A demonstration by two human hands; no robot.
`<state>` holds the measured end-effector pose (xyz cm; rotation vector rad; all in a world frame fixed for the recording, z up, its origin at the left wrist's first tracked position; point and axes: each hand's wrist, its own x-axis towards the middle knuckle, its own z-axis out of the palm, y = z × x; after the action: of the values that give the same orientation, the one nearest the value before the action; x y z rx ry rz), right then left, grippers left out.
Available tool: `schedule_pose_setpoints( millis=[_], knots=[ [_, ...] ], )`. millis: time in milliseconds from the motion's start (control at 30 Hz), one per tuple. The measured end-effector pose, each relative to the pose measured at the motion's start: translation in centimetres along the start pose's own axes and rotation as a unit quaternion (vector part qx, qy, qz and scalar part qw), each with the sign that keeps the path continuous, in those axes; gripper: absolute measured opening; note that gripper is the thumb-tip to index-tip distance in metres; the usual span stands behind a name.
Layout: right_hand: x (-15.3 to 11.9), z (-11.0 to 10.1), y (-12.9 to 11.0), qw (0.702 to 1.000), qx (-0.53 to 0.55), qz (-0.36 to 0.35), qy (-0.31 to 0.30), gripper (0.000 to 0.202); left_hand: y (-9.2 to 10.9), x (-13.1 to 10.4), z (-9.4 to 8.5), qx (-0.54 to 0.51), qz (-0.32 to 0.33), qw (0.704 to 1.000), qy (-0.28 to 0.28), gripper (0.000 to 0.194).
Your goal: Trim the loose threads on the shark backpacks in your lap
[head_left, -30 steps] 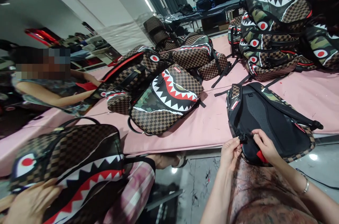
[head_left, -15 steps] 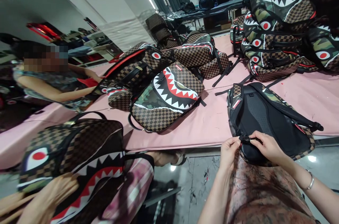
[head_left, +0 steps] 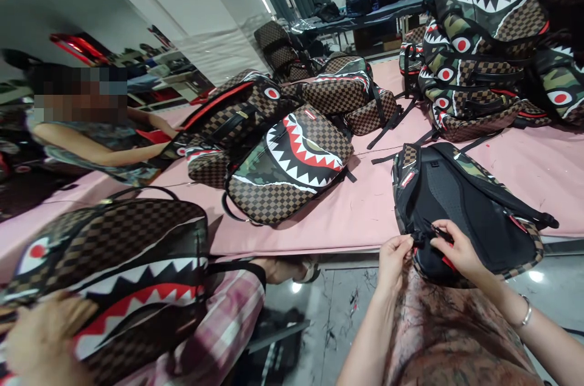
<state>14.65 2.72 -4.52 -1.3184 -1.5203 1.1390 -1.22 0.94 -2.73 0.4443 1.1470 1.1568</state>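
Note:
A checkered backpack (head_left: pixel 456 197) lies with its black padded back facing up at the table's front edge, right in front of me. Near its lower left corner, my left hand (head_left: pixel 396 252) pinches a black strap (head_left: pixel 417 239) between thumb and fingertips. Just to the right, over the back panel, my right hand (head_left: pixel 458 249) is closed on a slim dark item (head_left: pixel 440 231); its kind is too small to tell. A bit of red shows beneath the right fingers. The two hands are a short gap apart.
Another backpack (head_left: pixel 292 167) with a shark-mouth print lies mid-table (head_left: pixel 365 216). Stacked backpacks (head_left: pixel 479 70) rise at the right. At lower left, a nearby person's hand (head_left: pixel 50 331) is on a backpack (head_left: pixel 137 264). Another person (head_left: pixel 91 137) works across the table.
My right hand has drawn slightly back from the left, and its dark item now tilts up. The backpack at lower left has shifted left under the other person's hand.

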Motion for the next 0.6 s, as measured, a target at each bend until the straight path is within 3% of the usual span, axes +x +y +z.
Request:
schedule_pose_setpoints(
  millis=[200,500,600],
  knots=[
    [1.4,2.0,-1.0,0.992,-0.12,-0.033,-0.016,0.02,-0.7,0.1,0.2,-0.019,-0.017,1.0,-0.009,0.032],
    [3.1,3.3,-0.4,0.99,-0.128,-0.007,-0.057,0.026,-1.1,0.4,-0.9,-0.062,-0.052,0.997,0.011,0.032],
    [2.9,3.8,-0.5,0.991,-0.121,0.002,-0.057,0.029,-1.2,0.9,-1.1,-0.093,-0.055,0.994,0.029,0.041]
  ],
)
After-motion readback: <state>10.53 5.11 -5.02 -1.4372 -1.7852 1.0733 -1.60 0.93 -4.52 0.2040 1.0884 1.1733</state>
